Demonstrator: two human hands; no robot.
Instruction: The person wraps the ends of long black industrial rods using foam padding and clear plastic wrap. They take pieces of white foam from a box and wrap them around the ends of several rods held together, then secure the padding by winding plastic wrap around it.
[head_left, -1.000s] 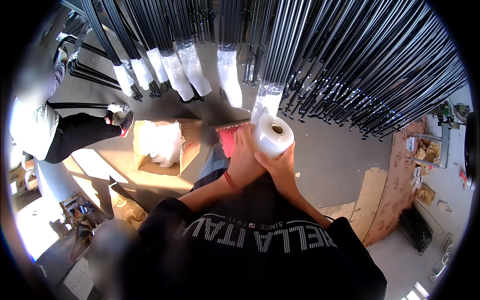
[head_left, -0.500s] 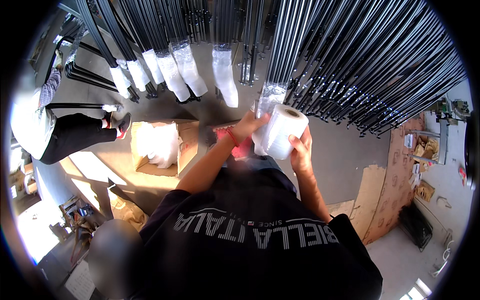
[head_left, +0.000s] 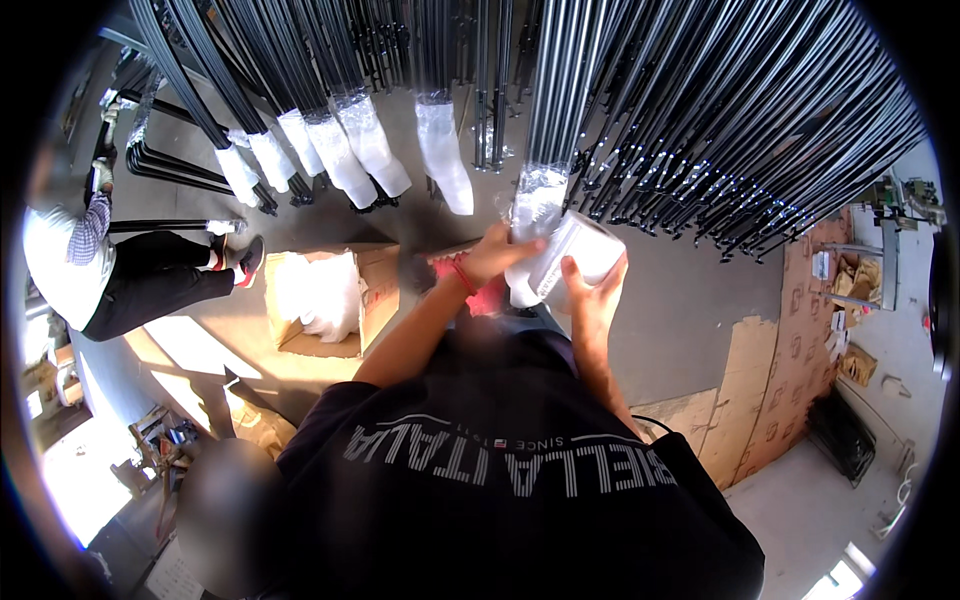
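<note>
A bundle of long black metal rods [head_left: 560, 90] hangs in front of me, its lower end covered in white padding and clear film [head_left: 537, 200]. My left hand [head_left: 492, 254], with a red band at the wrist, is closed around that wrapped end from the left. On the other side my right hand [head_left: 598, 295] grips a roll of clear stretch film [head_left: 588, 250], thumb on its near face and fingers behind it. The roll is tilted and lies right against the wrapped end. My left fingertips are partly hidden between the bundle and the roll.
Several bundles with white wrapped ends [head_left: 443, 150] hang to the left; dense unwrapped black rods [head_left: 720, 130] fill the right. An open cardboard box [head_left: 380, 290] holds white padding. A co-worker [head_left: 140, 260] stands at far left beside more rods. Flat cardboard [head_left: 745, 370] lies at right.
The film roll has tipped and turned slightly to the right against the bundle's end, my right hand turning with it. My left hand stays on the wrapped end. The co-worker's arms have shifted.
</note>
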